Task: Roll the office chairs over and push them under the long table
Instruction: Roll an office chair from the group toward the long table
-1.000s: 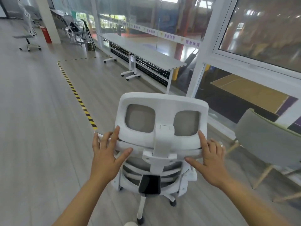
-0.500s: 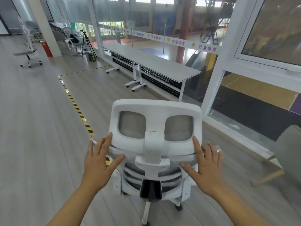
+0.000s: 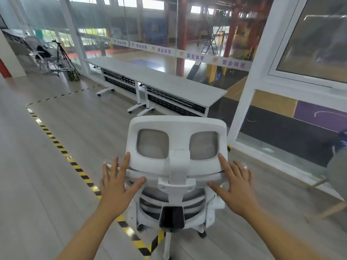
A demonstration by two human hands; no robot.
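Pressing: left hand [image 3: 116,186] and right hand [image 3: 236,187], fingers spread flat, on moulded white plastic, mesh-panelled office chair [image 3: 176,166]; smooth grey long table [image 3: 159,79] beyond the chair.

Daylight, bright and even, entering through the glass wall [image 3: 169,34] ahead and to the right. Reflections and glare veil the panes, strongest on the upper right window [image 3: 315,40]. Shadows soft and faint on the wooden floor [image 3: 47,175]. Wide-angle distortion bends straight lines toward the edges. Motion blur smears the right and lower margins; the centre is moderately sharp, the far background hazy.
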